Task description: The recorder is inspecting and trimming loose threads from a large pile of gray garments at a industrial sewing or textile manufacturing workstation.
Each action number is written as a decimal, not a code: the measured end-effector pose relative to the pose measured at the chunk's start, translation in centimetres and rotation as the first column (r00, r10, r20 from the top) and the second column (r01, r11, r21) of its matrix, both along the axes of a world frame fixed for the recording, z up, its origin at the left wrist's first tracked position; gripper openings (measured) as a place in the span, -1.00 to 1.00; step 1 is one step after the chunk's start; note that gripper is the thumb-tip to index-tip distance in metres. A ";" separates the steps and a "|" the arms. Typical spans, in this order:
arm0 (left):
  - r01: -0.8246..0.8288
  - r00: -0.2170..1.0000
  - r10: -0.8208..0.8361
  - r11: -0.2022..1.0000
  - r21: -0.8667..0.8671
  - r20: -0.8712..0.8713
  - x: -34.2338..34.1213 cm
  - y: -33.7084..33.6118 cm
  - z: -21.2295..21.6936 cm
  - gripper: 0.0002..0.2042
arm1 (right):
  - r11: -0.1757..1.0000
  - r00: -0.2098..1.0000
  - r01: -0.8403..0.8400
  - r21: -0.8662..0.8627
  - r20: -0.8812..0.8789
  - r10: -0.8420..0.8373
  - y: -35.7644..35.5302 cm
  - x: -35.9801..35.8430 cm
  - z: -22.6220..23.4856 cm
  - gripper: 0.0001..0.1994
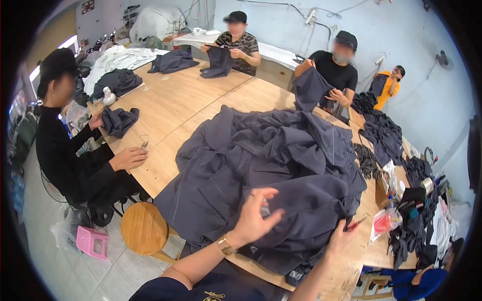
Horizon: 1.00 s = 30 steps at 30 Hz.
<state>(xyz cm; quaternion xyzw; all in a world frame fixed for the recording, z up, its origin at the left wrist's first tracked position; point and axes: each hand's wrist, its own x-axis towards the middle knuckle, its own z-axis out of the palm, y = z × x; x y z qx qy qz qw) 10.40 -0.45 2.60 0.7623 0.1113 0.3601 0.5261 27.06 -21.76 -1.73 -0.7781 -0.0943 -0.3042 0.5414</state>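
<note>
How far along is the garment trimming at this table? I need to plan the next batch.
Looks early. In hand: the left hand rests open on the big heap of dark grey garments, while the right hand holds a small red-handled tool at its edge. Possibly finished: folded dark pieces at the wooden table's far end. Left: most of the heap, unsorted.

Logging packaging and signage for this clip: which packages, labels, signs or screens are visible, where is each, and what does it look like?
Plastic bag: right table edge, beside the dark fabric pile; crumpled, clear with red contents.
Plastic bag: on the floor by the pink stool; crumpled, clear.
Wall panel: upper left wall; small, rectangular, reddish; too blurred to tell if it is a sign.
No screens visible.
</note>
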 end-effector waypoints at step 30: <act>-0.675 0.695 0.593 0.341 0.654 0.407 0.1 26.9 15.3 -0.34 | 0.568 0.700 -0.348 0.746 -0.196 0.686 -2.1 -8.3 2.0 -0.83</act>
